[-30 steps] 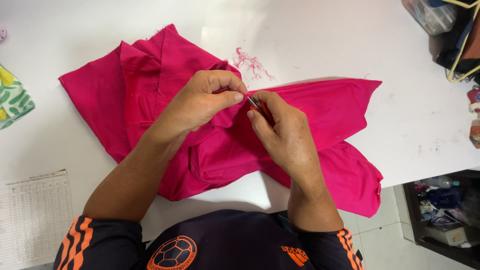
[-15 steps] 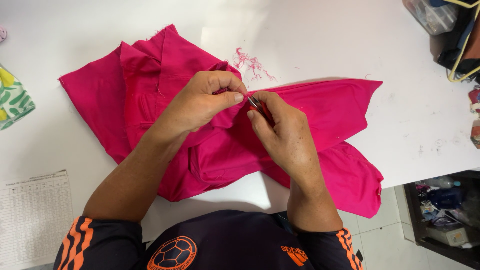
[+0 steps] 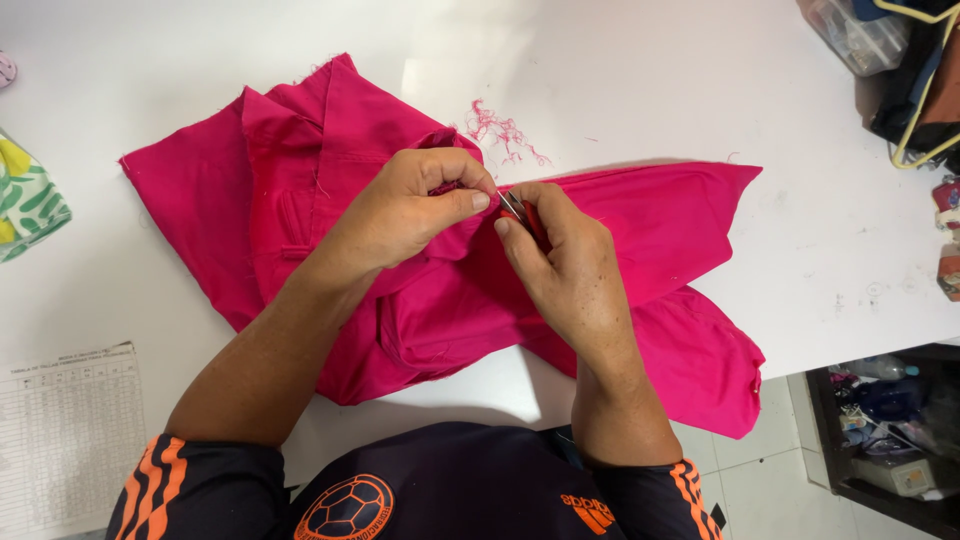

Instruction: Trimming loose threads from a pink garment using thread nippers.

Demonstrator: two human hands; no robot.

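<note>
A bright pink garment (image 3: pixel 300 190) lies crumpled on a white table (image 3: pixel 650 90), part of it hanging over the near edge. My left hand (image 3: pixel 415 205) pinches a fold of the pink fabric near the middle. Right beside it, my right hand (image 3: pixel 565 265) grips a small red-handled thread snip (image 3: pixel 518 212), its metal tip touching the fabric at my left thumb. A small tangle of pink thread scraps (image 3: pixel 500 130) lies on the table just beyond the hands.
A printed paper sheet (image 3: pixel 65 430) lies at the near left edge. A green and yellow patterned cloth (image 3: pixel 25 195) sits at the far left. Clutter and a clear plastic container (image 3: pixel 860 35) fill the back right corner. Shelves with bottles (image 3: pixel 885 420) stand below right.
</note>
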